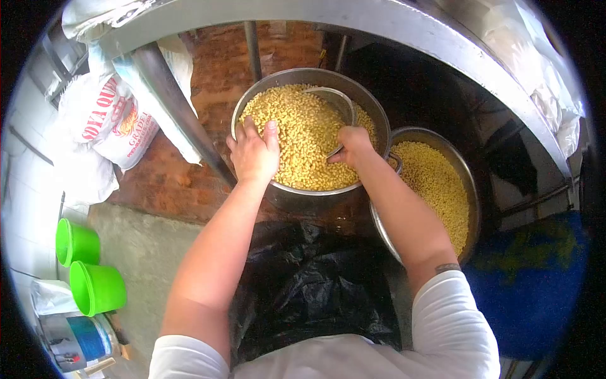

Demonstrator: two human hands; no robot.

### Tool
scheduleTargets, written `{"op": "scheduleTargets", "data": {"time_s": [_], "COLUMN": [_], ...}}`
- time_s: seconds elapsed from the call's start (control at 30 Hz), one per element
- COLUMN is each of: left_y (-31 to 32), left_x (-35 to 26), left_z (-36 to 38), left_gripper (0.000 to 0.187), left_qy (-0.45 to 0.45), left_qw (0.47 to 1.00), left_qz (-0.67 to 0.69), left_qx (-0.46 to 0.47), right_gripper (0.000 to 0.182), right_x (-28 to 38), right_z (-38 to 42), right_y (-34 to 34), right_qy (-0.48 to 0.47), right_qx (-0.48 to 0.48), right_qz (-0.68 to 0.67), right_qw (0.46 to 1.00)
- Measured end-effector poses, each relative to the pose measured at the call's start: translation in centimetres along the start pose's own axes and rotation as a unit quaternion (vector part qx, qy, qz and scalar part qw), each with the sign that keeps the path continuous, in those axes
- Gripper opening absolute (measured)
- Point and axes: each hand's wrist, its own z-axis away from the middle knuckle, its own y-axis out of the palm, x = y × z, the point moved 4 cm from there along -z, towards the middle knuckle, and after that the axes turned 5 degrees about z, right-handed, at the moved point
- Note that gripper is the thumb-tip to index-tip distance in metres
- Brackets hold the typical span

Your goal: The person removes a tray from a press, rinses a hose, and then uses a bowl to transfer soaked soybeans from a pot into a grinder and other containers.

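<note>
A large metal pot (297, 190) full of yellow soybeans (297, 136) stands in front of me. My left hand (255, 151) lies at its left side, fingers spread over the beans and the near-left rim. My right hand (353, 146) grips the rim of a round metal bowl (344, 101), which is tilted and partly sunk among the beans. Beans hide much of that bowl. Beside the pot on the right, partly under my right forearm, is a second metal pot (475, 208) with more soybeans (435, 183).
Metal table frame (353, 14) arches over the pots, with a leg (183, 114) to the left. White printed sacks (126, 120) lean at the left, above two green buckets (101, 287). A blue barrel (536, 284) is at the right. Black plastic (309, 284) hangs in front of me.
</note>
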Motion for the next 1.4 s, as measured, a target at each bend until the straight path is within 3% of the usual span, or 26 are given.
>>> {"op": "scheduleTargets", "data": {"time_s": [0.2, 0.5, 0.63, 0.7, 0.83, 0.9, 0.93, 0.97, 1.0, 1.03, 1.1, 1.13, 1.17, 1.23, 1.37, 1.4], "left_y": [0.4, 0.1, 0.3, 0.3, 0.8, 1.0, 1.1, 1.3, 0.9, 0.9, 1.0, 0.9, 1.0, 0.7, 1.0, 0.9], "left_x": [0.4, -0.1, 0.0, -0.2, 0.3, 0.1, 0.4, 0.6, 0.1, 0.0, 0.3, 0.4, 0.5, 0.3, 0.7, 0.6], "left_z": [-0.1, -0.1, -0.4, -0.1, -0.3, -0.1, -0.5, -0.5, -0.2, -0.2, -0.3, -0.4, -0.4, -0.3, -0.3, -0.3], "left_gripper": [0.083, 0.080, 0.080, 0.081, 0.079, 0.079, 0.079, 0.079, 0.079, 0.079, 0.079, 0.079, 0.079, 0.080, 0.080, 0.080], "left_qy": [0.013, -0.013, 0.037, -0.002, 0.046, 0.044, 0.050, 0.057, 0.041, 0.041, 0.049, 0.062, 0.063, 0.051, 0.040, 0.040], "left_qw": [1.000, 1.000, 0.999, 1.000, 0.999, 0.999, 0.998, 0.998, 0.999, 0.999, 0.998, 0.998, 0.998, 0.999, 0.999, 0.999], "left_qz": [0.014, -0.009, 0.003, -0.005, -0.003, -0.008, -0.005, -0.003, -0.008, -0.007, -0.012, -0.003, -0.003, -0.010, -0.005, -0.008], "left_qx": [-0.015, -0.005, -0.017, -0.007, -0.029, -0.025, -0.032, -0.040, -0.033, -0.031, -0.024, -0.021, -0.018, -0.011, -0.020, -0.014], "right_gripper": [0.041, 0.040, 0.035, 0.037, 0.039, 0.052, 0.052, 0.061, 0.070, 0.070, 0.083, 0.084, 0.084, 0.084, 0.084, 0.084], "right_x": [-0.7, 1.6, 2.0, 1.9, 0.0, -0.6, -1.3, -1.4, -0.9, -1.1, -1.5, -1.5, -1.6, -1.0, 1.2, 1.6], "right_z": [2.0, 5.2, 7.5, 10.2, 13.2, 15.2, 15.3, 16.1, 17.3, 17.4, 18.4, 18.7, 19.0, 20.0, 23.0, 23.2], "right_y": [-2.1, -8.2, -13.8, -17.0, -26.8, -31.5, -33.2, -35.0, -35.1, -35.5, -35.1, -35.0, -35.6, -35.8, -35.5, -35.2], "right_qy": [-0.003, -0.039, -0.062, -0.105, -0.171, -0.241, -0.238, -0.294, -0.330, -0.329, -0.291, -0.294, -0.290, -0.315, -0.350, -0.398], "right_qx": [0.015, -0.011, 0.000, -0.051, -0.187, -0.272, -0.276, -0.408, -0.510, -0.511, -0.531, -0.513, -0.514, -0.511, -0.587, -0.596], "right_qz": [-0.183, -0.275, -0.337, -0.361, -0.305, -0.139, -0.137, 0.076, 0.284, 0.286, 0.512, 0.560, 0.560, 0.621, 0.542, 0.496], "right_qw": [0.983, 0.961, 0.939, 0.925, 0.918, 0.921, 0.921, 0.861, 0.742, 0.741, 0.609, 0.580, 0.581, 0.504, 0.488, 0.491]}}
